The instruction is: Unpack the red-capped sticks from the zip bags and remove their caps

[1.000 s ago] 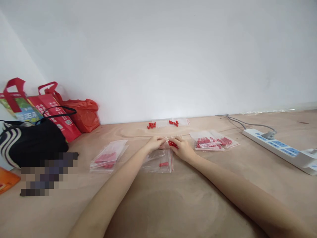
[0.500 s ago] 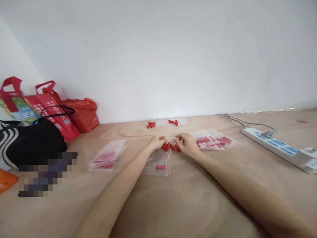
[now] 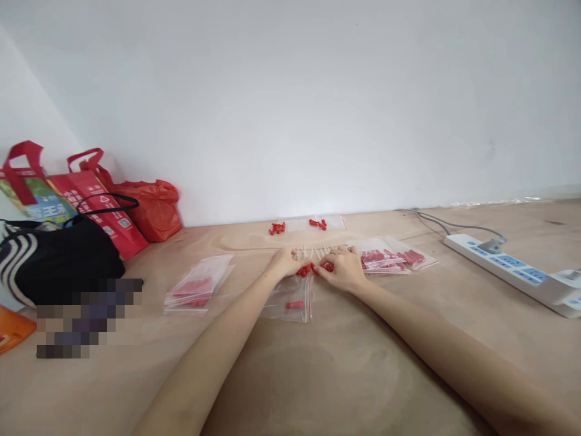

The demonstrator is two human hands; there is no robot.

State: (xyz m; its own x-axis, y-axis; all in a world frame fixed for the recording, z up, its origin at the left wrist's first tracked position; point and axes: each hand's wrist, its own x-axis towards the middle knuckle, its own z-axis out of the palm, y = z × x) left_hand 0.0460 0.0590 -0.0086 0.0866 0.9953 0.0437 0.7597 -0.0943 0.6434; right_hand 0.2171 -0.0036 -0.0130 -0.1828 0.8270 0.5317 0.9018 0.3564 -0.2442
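My left hand [image 3: 285, 262] is closed, fingertips bent down at a cluster of small red club-shaped pieces [image 3: 305, 270]; what it pinches is hidden. Opposite it, my right hand [image 3: 344, 269] is closed with thumb and finger on a red piece [image 3: 329, 266] of the same kind. Several thin pale sticks [image 3: 313, 251] lie just behind the fingers. In front of the hands, a clear zip bag [image 3: 276, 310] lies flat with one red piece [image 3: 295, 304] on or in it; I cannot tell which.
Filled zip bags lie in a left stack [image 3: 195, 287] and a right stack [image 3: 384, 257]. More red pieces [image 3: 276, 228] and another zip bag [image 3: 297, 223] are near the wall. A power strip [image 3: 508, 266] stands right; a black bag [image 3: 68, 260] and red bags [image 3: 147, 209] stand left.
My right hand has shifted slightly left and lower onto the red pieces, its fingers now closer to my left hand. The left hand stays nearly in place. More pale sticks show behind.
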